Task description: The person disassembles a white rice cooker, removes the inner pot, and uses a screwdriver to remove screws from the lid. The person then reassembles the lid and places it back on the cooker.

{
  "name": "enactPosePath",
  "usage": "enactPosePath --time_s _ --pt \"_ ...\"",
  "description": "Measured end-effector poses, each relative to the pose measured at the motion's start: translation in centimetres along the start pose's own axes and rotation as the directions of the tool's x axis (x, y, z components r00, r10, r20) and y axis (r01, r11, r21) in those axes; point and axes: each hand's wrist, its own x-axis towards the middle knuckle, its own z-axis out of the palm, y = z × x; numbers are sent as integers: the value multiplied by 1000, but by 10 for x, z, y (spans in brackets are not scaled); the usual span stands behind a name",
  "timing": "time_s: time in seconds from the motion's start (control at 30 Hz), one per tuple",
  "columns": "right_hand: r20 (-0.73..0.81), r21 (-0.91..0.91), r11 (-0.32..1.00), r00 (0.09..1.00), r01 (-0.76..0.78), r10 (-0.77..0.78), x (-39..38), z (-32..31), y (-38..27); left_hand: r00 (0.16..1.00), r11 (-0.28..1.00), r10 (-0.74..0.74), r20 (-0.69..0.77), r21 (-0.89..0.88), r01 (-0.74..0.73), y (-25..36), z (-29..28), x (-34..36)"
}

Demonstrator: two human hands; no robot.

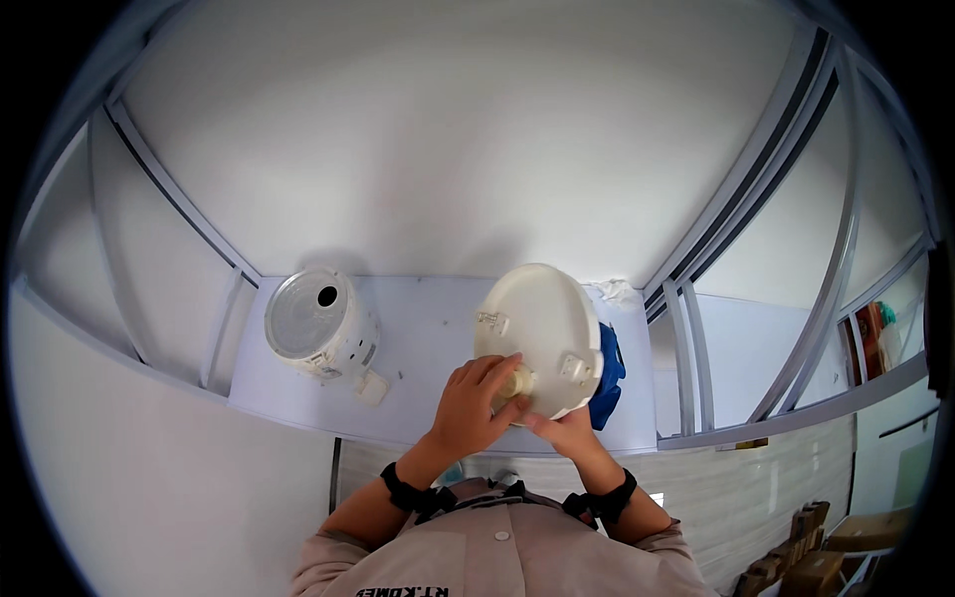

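Note:
A white oval plastic cover [537, 313] is held tilted up over the table, with small fittings on the side facing me. Low on that face is a round cream knob [515, 382], and my left hand [476, 403] has its fingers closed around it. My right hand [569, 430] grips the cover's lower edge, thumb on the near face and the other fingers mostly hidden behind. To the left stands a white cylindrical housing [338, 328] with a dark round hole in its translucent top. A small cream block [373, 387] sits beside its base.
A blue bag-like item [609, 383] lies right of the cover, partly hidden by it. Crumpled white cloth or tissue [619, 291] rests at the table's far right corner. The white table [423, 338] has a wall behind and metal frames [686, 358] at both sides.

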Motion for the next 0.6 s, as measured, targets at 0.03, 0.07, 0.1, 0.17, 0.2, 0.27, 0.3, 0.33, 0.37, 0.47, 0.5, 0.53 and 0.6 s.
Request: enactPosePath --time_s 0.03,0.07,0.1,0.17,0.2,0.27,0.3,0.33,0.37,0.47,0.5,0.53,0.6 --pt "-34 -39 994 994 100 -101 3 10 0 999 997 -51 8 -62 51 -3 5 -1" --pt "-65 -81 978 978 195 -200 5 17 -3 993 977 -115 34 -178 120 -4 7 -3" --pt "-27 -73 985 987 158 -160 7 19 -10 982 939 -177 68 -289 189 -6 7 -6" --pt "48 -60 995 995 85 -82 10 23 -26 964 863 -226 142 -430 266 -11 7 -9" --pt "40 -91 996 999 25 -21 9 18 -21 960 841 -218 174 -466 275 -15 7 -11" --pt "51 -301 950 996 82 -70 11 17 -29 949 784 -219 226 -538 309 -23 11 -18" --pt "62 -400 910 994 108 -91 12 18 -34 942 749 -228 247 -574 332 -28 13 -23" --pt "78 -467 873 990 139 -116 12 18 -36 934 711 -237 268 -607 355 -32 15 -28" --pt "94 -534 829 986 169 -140 13 18 -39 928 698 -247 278 -614 369 -35 18 -33" --pt "156 -708 653 961 271 -230 17 19 -54 912 667 -275 304 -623 408 -39 17 -45" --pt "182 -754 582 948 304 -260 19 18 -60 907 663 -284 310 -620 419 -40 14 -49" --pt "202 -768 556 945 317 -259 22 17 -66 902 659 -293 316 -617 430 -41 10 -51" --pt "237 -795 504 938 336 -252 27 13 -75 853 600 -309 420 -611 518 -41 -3 -53"
